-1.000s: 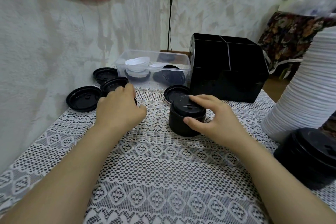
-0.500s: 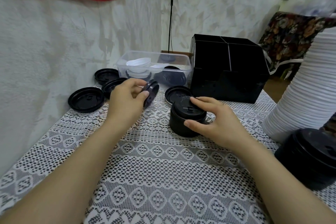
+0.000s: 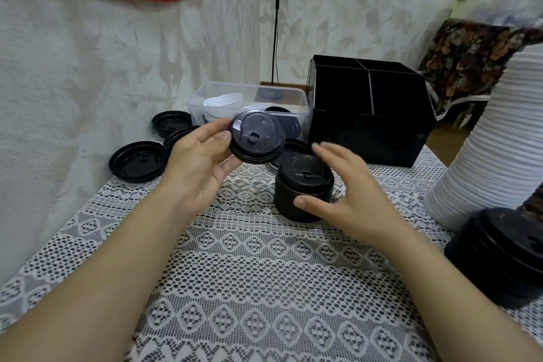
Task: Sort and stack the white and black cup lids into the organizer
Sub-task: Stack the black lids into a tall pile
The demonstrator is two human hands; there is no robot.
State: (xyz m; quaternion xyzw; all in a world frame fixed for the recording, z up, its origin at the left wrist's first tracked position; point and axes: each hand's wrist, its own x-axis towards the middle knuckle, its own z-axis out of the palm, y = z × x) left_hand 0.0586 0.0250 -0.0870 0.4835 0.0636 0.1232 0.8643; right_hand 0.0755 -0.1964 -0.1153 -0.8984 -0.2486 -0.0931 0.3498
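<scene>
Over the lace tablecloth (image 3: pixel 264 288) I see my left hand (image 3: pixel 199 167) pinching one black lid (image 3: pixel 255 137) at eleven o'clock of the short lid stack (image 3: pixel 304 188), my right hand (image 3: pixel 346 197) spread loose beside it with the thumb touching, and the organizer (image 3: pixel 370 126) at one o'clock.

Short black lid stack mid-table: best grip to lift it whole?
Low on the side wall of the black lid stack, from the right: thumb near side, fingers far side. It stands upright with straight walls of nested lids, so a grip at the top would likely lift only the upper lids. The right hand flanks it so.
</scene>
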